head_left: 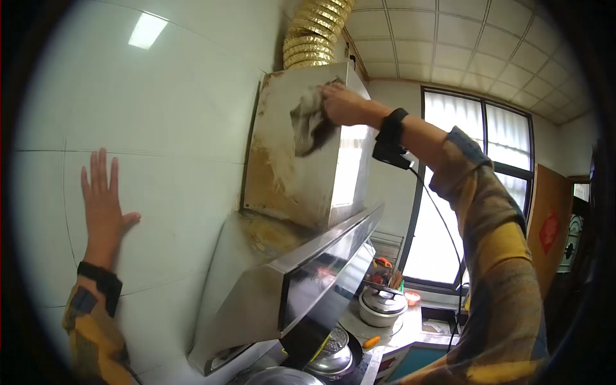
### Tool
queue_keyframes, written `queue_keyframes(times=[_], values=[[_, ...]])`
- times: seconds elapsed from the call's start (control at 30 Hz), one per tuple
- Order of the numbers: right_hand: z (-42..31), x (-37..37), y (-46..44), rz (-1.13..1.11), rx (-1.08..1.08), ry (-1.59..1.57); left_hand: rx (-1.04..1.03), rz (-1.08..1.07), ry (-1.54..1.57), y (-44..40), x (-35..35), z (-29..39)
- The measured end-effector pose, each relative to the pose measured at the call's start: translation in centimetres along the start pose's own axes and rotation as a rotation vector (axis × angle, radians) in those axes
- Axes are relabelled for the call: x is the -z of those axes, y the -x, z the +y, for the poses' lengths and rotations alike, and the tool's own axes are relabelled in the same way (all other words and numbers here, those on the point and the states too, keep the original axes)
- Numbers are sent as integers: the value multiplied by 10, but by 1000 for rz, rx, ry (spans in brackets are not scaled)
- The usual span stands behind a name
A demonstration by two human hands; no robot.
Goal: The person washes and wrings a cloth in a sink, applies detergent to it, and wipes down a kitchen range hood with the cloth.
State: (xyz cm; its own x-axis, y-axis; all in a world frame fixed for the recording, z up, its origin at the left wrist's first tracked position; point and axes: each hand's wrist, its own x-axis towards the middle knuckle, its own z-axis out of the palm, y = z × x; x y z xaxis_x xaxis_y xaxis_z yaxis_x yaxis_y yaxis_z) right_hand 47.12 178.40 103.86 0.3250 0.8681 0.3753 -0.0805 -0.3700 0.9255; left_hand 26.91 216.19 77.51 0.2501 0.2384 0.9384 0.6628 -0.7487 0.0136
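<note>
Right hand (346,106), fingers pinching grey cloth (307,119) against upper front of hood casing (296,176); left hand (102,204), fingers spread, on tiled wall (176,119). Step: apparently wiping. Next move, as judged, calls for firm pressure over brown residue (262,179) lower down.

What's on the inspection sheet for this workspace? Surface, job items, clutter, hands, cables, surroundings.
Surface: hood box bears brown grime patches; wall is pale and glossy.
Job items: grey cloth against the hood box, blurred.
Clutter: lidded pot, metal lid and orange item below the hood box.
Hands: right hand holds the cloth; left hand open, fingers spread, apparently against the wall.
Cables: black cable hangs near the right wrist; lower end unclear.
Surroundings: gold duct above, window, wooden door.
</note>
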Motion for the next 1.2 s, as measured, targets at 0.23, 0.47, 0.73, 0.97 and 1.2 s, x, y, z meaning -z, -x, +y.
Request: queue_keyframes(times=[0.23,0.47,0.73,0.97,1.2], values=[[5,-27,-72,220,-63,114,-101,142,50,-8,-15,-11],[-3,-39,-142,139,-248,44,-113,104,24,-9,-20,-17],[-21,-68,-177,213,-223,-10,-138,106,-16,-10,-24,-20],[-90,-45,-135,190,407,-33,-137,121,-24,-7,-23,-21],[-49,-38,-137,108,-127,147,-137,107,-36,-7,-24,-21]])
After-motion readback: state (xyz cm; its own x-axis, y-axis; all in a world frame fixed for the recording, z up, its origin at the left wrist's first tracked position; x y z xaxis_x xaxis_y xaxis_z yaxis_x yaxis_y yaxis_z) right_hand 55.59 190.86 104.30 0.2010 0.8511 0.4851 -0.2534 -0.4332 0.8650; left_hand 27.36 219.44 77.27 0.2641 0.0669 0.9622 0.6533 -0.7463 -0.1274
